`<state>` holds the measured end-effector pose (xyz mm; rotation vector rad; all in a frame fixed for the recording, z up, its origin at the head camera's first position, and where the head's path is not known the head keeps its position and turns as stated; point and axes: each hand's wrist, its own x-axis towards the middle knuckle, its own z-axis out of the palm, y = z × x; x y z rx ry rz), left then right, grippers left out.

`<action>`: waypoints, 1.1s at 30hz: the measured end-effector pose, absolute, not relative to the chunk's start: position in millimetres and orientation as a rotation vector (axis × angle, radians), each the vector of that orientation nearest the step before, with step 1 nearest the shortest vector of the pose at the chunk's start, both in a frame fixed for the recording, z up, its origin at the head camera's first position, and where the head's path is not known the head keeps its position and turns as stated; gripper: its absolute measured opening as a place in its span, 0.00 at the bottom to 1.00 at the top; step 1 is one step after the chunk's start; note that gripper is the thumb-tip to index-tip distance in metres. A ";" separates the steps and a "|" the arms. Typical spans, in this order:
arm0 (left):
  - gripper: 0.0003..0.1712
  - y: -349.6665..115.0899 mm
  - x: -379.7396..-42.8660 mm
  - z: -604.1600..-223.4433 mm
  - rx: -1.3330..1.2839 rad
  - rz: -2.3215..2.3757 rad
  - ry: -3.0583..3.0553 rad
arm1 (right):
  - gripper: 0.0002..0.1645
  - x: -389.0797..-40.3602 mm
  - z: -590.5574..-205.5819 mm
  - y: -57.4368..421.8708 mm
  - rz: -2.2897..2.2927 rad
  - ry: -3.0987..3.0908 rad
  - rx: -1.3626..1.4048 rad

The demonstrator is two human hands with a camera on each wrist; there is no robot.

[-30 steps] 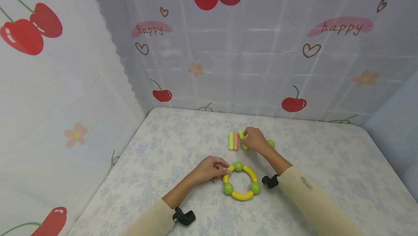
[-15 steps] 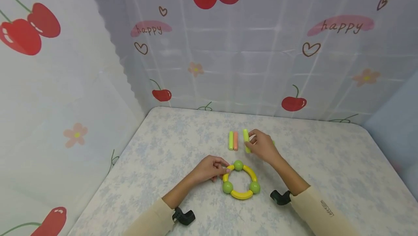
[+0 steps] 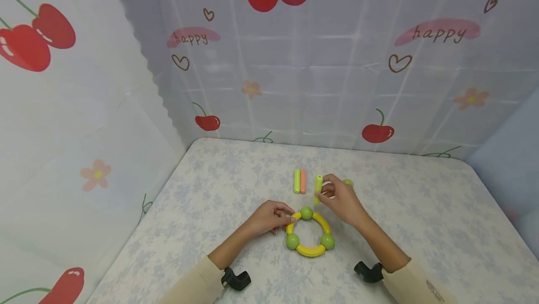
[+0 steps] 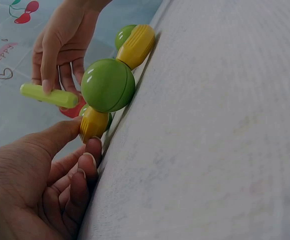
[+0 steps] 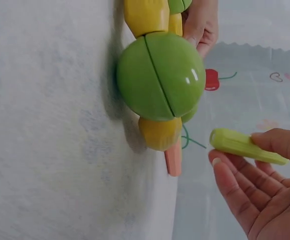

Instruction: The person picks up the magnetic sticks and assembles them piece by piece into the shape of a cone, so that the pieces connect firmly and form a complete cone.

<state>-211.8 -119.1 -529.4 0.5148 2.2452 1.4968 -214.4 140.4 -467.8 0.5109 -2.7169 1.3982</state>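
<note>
The right hand (image 3: pixel 341 201) has drawn the lime-green stick (image 3: pixel 318 189) away from its place beside the coral stick (image 3: pixel 303 182) and nearer the yellow-and-green ring (image 3: pixel 310 251), leaving a wider gap. In the head view, the held stick's far end now tips up, showing its end face. The right sleeve (image 3: pixel 414 285) and black wrist camera (image 3: pixel 368 272) sit closer to the person. The green ball (image 3: pixel 348 182), almost hidden half a second ago, shows more behind the hand.

Site read as a curtained-off recording booth, the wider room indeterminable: cherry-printed sheeting (image 3: pixel 303 75) rose behind and left of a blue-mottled table (image 3: pixel 240 173), and black wrist cameras (image 3: pixel 236 279) were worn.
</note>
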 end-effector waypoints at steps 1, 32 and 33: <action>0.13 -120.0 -211.7 -529.5 0.513 1.492 2.245 | 0.21 -212.6 -468.7 139.8 1.417 -2.703 0.534; 0.17 -124.2 -214.2 -523.5 0.555 1.478 2.178 | 0.15 -207.3 -483.4 138.2 1.283 -2.799 0.853; 0.19 -126.6 -214.9 -521.3 0.571 1.456 2.157 | 0.16 -208.5 -484.4 139.5 1.310 -2.822 0.853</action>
